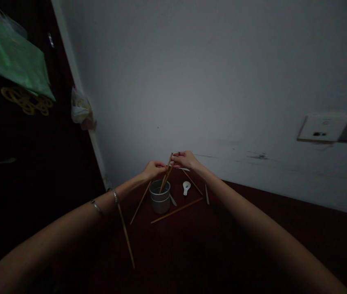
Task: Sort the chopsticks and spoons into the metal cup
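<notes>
A grey metal cup (160, 203) stands on the dark table, with upright, slightly tilted chopsticks (164, 181) in its mouth. My right hand (187, 159) is closed around the upper part of these chopsticks from the right. From the left, my left hand (155, 168) pinches at the same chopsticks just above the cup; its fingertips are small and dim here. Loose on the table lie more chopsticks (177, 210), one of them passing beneath my left wrist. A white soup spoon (186, 188) rests right of the cup, near a white plastic knife (207, 194) and another pale knife (173, 200).
The white wall (191, 90) rises directly behind the table (185, 253). A wall socket (323, 128) is at the right. On the left, a green cloth (14, 57) hangs by a dark door, and a plastic bag (79, 108) hangs beside its frame.
</notes>
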Tool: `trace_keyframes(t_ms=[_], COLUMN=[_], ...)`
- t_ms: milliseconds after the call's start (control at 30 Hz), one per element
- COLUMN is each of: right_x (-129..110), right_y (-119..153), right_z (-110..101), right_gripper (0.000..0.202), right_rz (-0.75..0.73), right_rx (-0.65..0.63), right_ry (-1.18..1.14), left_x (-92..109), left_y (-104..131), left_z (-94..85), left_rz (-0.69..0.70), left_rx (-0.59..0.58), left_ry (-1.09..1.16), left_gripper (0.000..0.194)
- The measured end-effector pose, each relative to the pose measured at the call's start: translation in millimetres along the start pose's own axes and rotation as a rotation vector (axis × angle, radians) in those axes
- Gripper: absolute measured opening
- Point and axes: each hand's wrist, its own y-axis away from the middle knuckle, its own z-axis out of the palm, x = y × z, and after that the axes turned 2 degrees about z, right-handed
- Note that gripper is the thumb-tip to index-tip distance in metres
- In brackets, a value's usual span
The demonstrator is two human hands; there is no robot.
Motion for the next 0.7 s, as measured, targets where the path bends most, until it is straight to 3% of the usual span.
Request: trace_keyframes(t_ms=[233,367,433,533,600,700], right_x=[-41,-55,-52,-33,-13,22], right_y=[14,11,4,-8,-16,-18], right_z=[-34,-66,-79,-90,-90,-81], right_gripper=[0.009,0.006,0.003,0.008,0.008,0.005], right_rz=[-0.172,-0.325,-0.312,-0.197,-0.179,-0.293], right_rx=[0.142,0.257,0.305,0.339,0.362,0.356], right_ry=[-0.130,-0.172,-0.168,-0.133,-0.114,-0.017], left_x=[39,64,70,60,44,13], left_y=[-12,-40,-59,-86,-99,-107], left_z=[-21.7,-46.4,-56.9,-64.5,-63.9,-56.8], left_rz=[0.221,0.387,0.394,0.349,0.372,0.460], left_rx=[0.278,0.579,0.664,0.629,0.559,0.323], left_ry=[0.103,0.217,0.239,0.138,-0.075,-0.545], left_gripper=[0.019,0.026,0.025,0.022,0.019,0.018])
